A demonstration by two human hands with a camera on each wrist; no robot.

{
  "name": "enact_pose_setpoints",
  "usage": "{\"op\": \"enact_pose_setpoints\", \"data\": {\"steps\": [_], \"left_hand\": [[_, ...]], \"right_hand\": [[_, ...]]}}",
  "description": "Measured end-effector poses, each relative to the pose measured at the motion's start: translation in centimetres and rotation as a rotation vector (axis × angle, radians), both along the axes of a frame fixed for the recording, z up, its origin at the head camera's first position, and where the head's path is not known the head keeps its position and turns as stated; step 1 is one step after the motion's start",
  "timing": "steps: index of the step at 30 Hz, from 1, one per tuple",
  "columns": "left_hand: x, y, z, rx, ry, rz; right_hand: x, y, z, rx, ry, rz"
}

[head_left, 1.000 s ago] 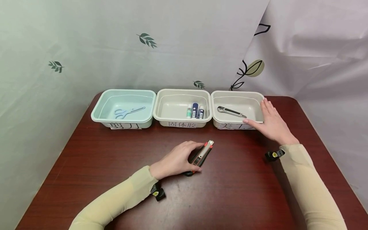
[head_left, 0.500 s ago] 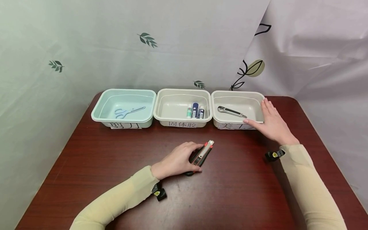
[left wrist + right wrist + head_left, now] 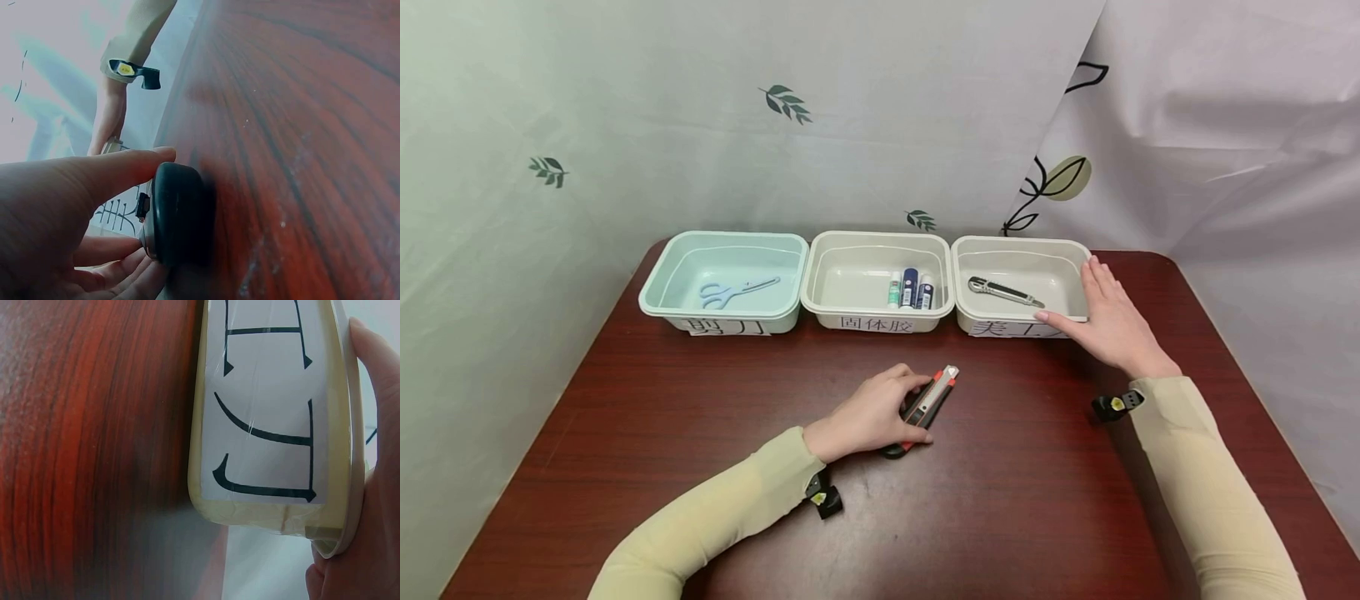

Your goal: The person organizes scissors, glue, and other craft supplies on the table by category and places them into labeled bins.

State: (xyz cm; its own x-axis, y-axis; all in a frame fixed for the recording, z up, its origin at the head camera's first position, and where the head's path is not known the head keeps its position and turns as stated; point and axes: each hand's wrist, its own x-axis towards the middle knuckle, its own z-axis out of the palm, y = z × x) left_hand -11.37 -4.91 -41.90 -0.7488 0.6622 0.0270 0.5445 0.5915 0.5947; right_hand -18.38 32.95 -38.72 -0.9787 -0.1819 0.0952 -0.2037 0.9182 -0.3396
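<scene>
In the head view, my left hand (image 3: 867, 415) holds a black and red utility knife (image 3: 928, 400) at the middle of the table, thumb on one side and fingers on the other. The left wrist view shows the knife's dark end (image 3: 181, 215) close over the wood, between thumb and fingertips. My right hand (image 3: 1116, 325) rests on the front right corner of the right-hand cream bin (image 3: 1015, 317). Its fingers lie straight along the side rim, with the thumb at the front rim. Another utility knife (image 3: 1004, 292), grey and black, lies inside this bin.
Left of that bin stands another cream bin (image 3: 876, 320) holding several glue sticks (image 3: 910, 288). A pale blue bin (image 3: 722, 313) at the far left contains blue scissors (image 3: 737, 292). All three bins line the back of the brown table (image 3: 1000, 500) and carry paper labels.
My left hand and forearm have shifted slightly to the right around the utility knife, which stays in nearly the same spot. The right hand and the bins have kept their places.
</scene>
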Motion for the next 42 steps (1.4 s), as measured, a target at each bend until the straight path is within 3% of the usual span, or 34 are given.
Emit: {"op": "enact_pose_setpoints", "data": {"steps": [16,26,34,42], "left_hand": [[-0.3,0.2,0.3,-0.029,0.012,0.044],[0.0,0.3,0.7,-0.076,-0.003,0.022],[0.3,0.1,1.0,-0.099,0.080,0.010],[0.3,-0.2,0.9,-0.031,0.107,0.027]], "right_hand": [[-0.1,-0.2,0.4,-0.003,0.003,0.000],[0.0,-0.1,0.3,-0.003,-0.006,-0.007],[0.0,-0.1,0.3,-0.001,-0.005,-0.005],[0.1,-0.1,0.1,-0.010,0.003,-0.003]]}}
